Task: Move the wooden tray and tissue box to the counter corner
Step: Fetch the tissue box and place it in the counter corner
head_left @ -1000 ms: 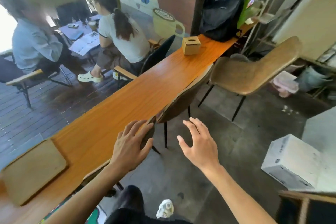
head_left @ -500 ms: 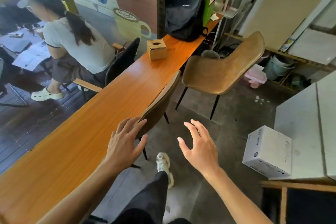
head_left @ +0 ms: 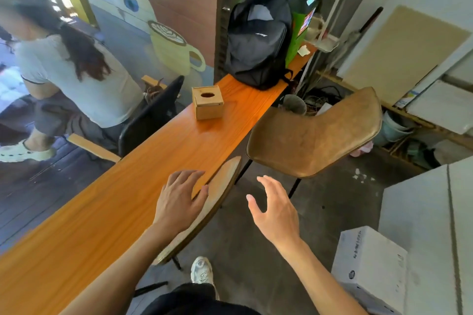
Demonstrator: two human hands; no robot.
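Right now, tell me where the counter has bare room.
Bare: the long stretch of counter between the left hand and the tissue box. Crowded: the far end, where the backpack sits.

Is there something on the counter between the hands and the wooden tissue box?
No. The counter is bare between the left hand and the tissue box. The right hand is off the counter, with a chair back along the edge beside the left hand. Behind the box stands a black backpack.
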